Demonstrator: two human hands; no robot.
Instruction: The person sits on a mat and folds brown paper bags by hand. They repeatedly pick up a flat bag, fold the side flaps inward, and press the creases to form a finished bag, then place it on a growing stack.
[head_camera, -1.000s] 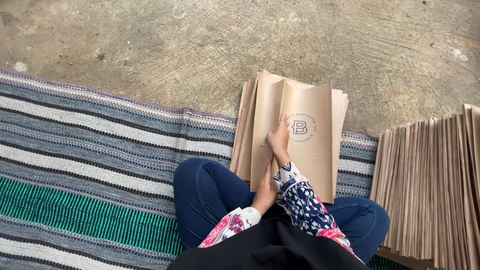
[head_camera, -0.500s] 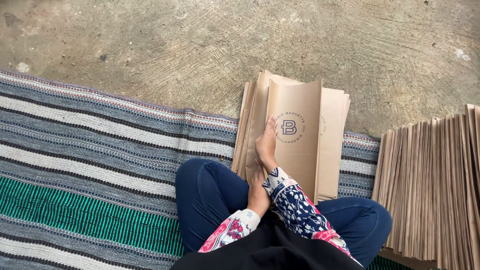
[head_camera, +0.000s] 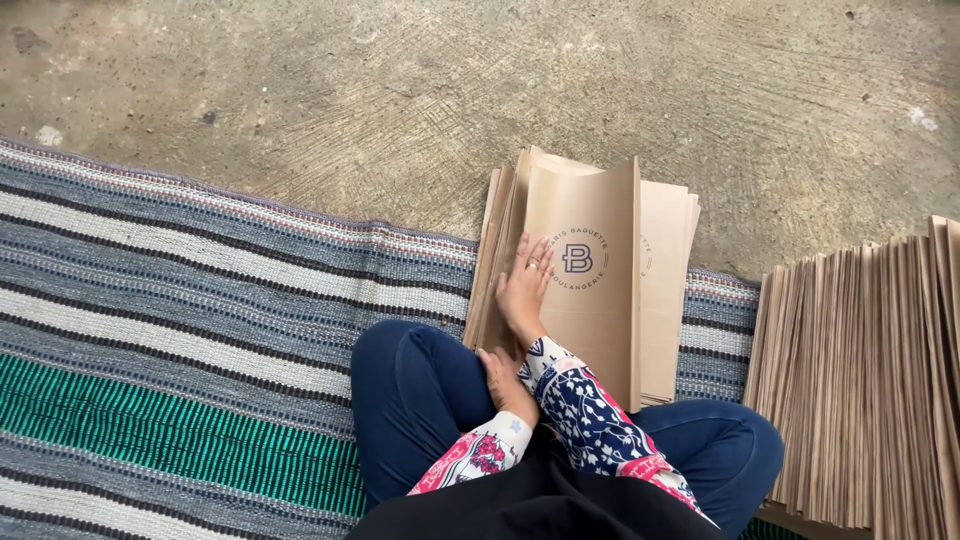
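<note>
A stack of flat brown paper bags (head_camera: 665, 300) lies on the far edge of the striped mat, in front of my crossed legs. The top bag (head_camera: 600, 320) carries a round dark printed emblem, and its right edge stands raised above the stack. My right hand (head_camera: 525, 288), in a blue patterned sleeve, lies flat on the left part of this bag with its fingers spread. My left hand (head_camera: 503, 380), in a pink floral sleeve, rests at the near left corner of the stack. The right forearm partly hides it.
A long row of more brown paper bags (head_camera: 860, 390) stands on edge at my right. The striped woven mat (head_camera: 200, 330), grey, white and green, stretches to the left. Bare rough concrete floor (head_camera: 400, 90) lies beyond the mat.
My right hand has slid left across the top bag, from its middle to its left part. The top bag now looks narrower, with its right side turned up.
</note>
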